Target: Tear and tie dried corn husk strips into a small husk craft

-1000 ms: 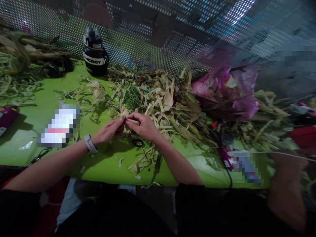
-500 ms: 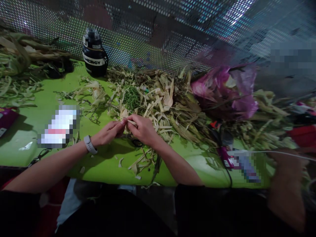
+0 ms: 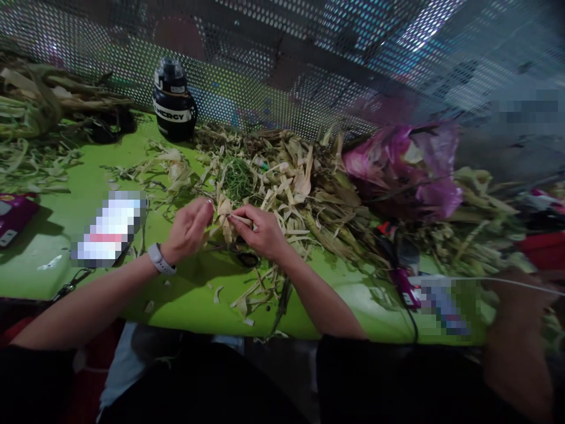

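My right hand (image 3: 261,234) pinches a pale, narrow strip of plant husk (image 3: 242,220) between thumb and fingertips, over the middle of the green table. To its left and a little apart is my left hand (image 3: 190,228), wearing a light watch band (image 3: 160,259). Its fingers are curled in, and whatever they may hold is hidden. Between the hands lies a tan piece of dried husk (image 3: 226,213). Just beyond is a tuft of thin green strands (image 3: 236,178), amid cut husk strips (image 3: 285,194). A dark ring-shaped thing (image 3: 248,259) lies below my right hand.
A black bottle (image 3: 173,106) stands at the back, before a perforated metal screen (image 3: 273,65). Husks (image 3: 339,212) heap toward a pink plastic bag (image 3: 401,165). Phones lie left (image 3: 110,227) and right (image 3: 445,309). Another person's arm (image 3: 514,330) rests at the right.
My left hand has drawn away from my right, to the left and slightly up, with its fingers curled. My right hand keeps its pinch on the husk strip. The view has shifted slightly.
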`<action>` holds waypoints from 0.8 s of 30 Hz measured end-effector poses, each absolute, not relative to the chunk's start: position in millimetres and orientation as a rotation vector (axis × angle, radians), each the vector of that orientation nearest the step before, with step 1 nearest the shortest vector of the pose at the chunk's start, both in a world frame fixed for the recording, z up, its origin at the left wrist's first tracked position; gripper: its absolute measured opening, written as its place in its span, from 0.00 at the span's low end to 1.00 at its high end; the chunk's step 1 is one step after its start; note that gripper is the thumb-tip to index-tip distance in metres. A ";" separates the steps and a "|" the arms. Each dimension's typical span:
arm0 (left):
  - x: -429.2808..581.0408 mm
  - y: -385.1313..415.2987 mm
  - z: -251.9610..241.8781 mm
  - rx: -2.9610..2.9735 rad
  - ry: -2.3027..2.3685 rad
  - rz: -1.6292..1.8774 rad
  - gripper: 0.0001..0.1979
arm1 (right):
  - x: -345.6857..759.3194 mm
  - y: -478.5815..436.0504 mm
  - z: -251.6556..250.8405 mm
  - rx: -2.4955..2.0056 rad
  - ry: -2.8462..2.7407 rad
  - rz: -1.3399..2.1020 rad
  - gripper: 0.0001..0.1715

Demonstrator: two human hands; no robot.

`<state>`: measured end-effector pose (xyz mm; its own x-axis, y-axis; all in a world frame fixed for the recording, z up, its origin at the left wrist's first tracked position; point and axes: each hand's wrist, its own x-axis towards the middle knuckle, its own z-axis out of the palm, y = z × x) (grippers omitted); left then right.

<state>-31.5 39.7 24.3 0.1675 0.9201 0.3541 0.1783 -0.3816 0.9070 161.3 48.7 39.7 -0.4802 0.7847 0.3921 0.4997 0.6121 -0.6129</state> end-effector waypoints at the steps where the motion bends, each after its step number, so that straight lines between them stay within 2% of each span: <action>1: -32.4 41.6 24.5 1.693 1.109 1.375 0.21 | 161.6 49.2 40.2 -0.999 -2.183 0.561 0.13; 3: -32.9 44.7 24.0 1.713 1.128 1.390 0.18 | 161.5 49.7 40.6 -0.992 -2.195 0.559 0.12; 7: -30.6 46.1 23.4 1.824 1.041 1.164 0.17 | 161.0 49.2 40.1 -0.940 -2.198 0.587 0.11; 18: -33.2 47.3 24.3 1.778 0.886 1.022 0.14 | 164.4 51.0 42.4 -0.893 -2.214 0.720 0.10; 24: -32.3 48.5 29.1 1.647 0.851 0.986 0.19 | 165.8 50.8 44.5 -0.882 -2.216 0.704 0.11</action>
